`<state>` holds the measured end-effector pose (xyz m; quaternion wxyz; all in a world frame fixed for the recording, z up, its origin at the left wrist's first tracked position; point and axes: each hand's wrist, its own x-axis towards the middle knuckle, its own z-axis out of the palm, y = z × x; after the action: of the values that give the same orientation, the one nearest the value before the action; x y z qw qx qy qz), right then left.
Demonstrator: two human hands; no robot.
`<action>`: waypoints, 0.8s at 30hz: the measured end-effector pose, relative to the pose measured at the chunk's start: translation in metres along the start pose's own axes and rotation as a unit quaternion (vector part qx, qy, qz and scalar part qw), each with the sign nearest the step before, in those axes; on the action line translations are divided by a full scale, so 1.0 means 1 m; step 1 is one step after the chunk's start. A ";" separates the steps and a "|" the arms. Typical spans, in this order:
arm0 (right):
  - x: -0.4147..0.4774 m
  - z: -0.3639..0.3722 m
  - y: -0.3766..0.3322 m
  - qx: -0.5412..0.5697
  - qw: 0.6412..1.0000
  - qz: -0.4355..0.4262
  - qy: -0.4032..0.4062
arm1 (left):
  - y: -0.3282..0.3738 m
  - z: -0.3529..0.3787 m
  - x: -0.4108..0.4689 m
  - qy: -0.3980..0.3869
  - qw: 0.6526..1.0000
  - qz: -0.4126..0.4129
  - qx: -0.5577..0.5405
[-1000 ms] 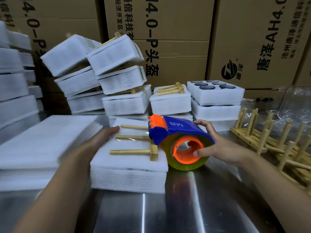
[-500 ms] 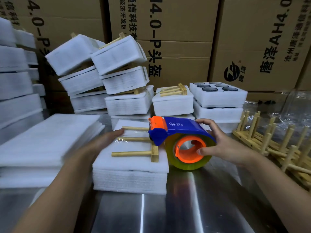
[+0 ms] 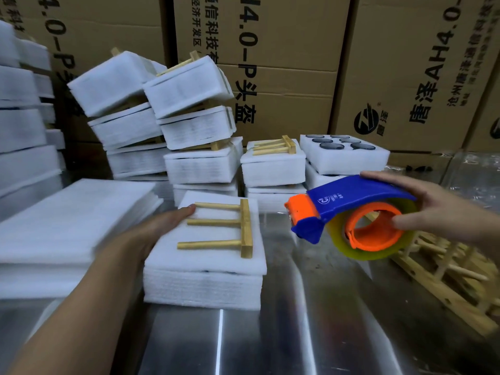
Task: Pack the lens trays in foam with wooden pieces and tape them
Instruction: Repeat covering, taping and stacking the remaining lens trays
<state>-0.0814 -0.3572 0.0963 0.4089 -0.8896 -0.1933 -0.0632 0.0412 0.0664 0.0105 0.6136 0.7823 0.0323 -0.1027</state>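
fingers [image 3: 384,176] of right hand [image 3: 443,209] grip tape dispenser [image 3: 351,201] (left hand [image 3: 162,226] touches foam [image 3: 205,266]).

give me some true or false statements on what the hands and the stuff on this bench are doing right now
1. The right hand grips the tape dispenser, apart from the front foam pack. True.
2. The left hand pinches the wooden piece. False: it rests flat on the pack's left side.
3. The wooden piece has four prongs. False: it has three.
4. A lens tray at the back sits uncovered, with dark lenses showing. True.
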 end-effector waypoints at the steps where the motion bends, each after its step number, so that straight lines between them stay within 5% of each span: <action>1: -0.002 0.001 0.002 -0.016 1.000 0.014 -0.013 | 0.001 0.001 -0.003 0.000 1.000 -0.014 -0.011; 8: 0.007 0.023 0.003 -0.067 0.991 0.058 -0.103 | -0.010 -0.008 0.025 0.003 1.000 -0.014 -0.021; 16: -0.015 0.013 0.012 0.010 0.995 0.078 -0.053 | -0.020 -0.013 0.033 -0.007 0.998 -0.016 -0.053; 24: -0.022 -0.007 0.007 -0.078 0.994 0.033 -0.064 | -0.030 -0.022 0.040 -0.014 0.996 -0.022 -0.086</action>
<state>-0.0986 -0.3732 0.0899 0.3272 -0.9268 -0.1842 -0.0074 0.0779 0.0917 -0.0211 0.6769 0.7239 0.0497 -0.1236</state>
